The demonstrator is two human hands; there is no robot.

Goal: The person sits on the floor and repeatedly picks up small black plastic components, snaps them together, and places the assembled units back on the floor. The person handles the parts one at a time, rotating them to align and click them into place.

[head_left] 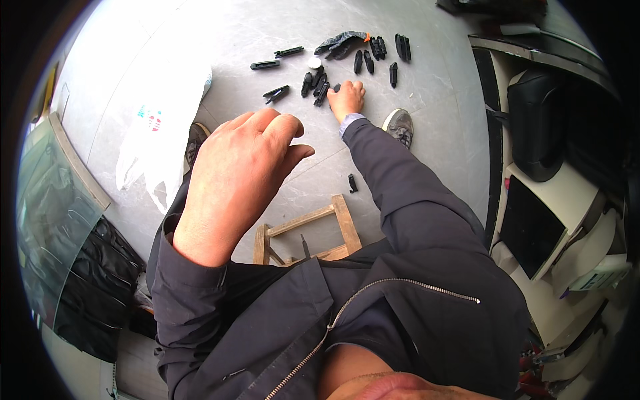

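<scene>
The black pieces (321, 93) lay clustered on the floor (443, 73) in the upper middle of the frame, just left of the right grip (347, 100), the nearer hand. The closest piece's long axis slanted from upper right to lower left. The right grip was partly curled at a small dark thing (337, 87); whether it had hold of it, I could not tell. The left grip (240, 163), left of centre, was half curled, a gap between thumb and forefinger, nothing visible there.

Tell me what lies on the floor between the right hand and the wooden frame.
In the head view, one small black piece lies there on the grey floor, nearer the wooden frame than the right hand.
</scene>
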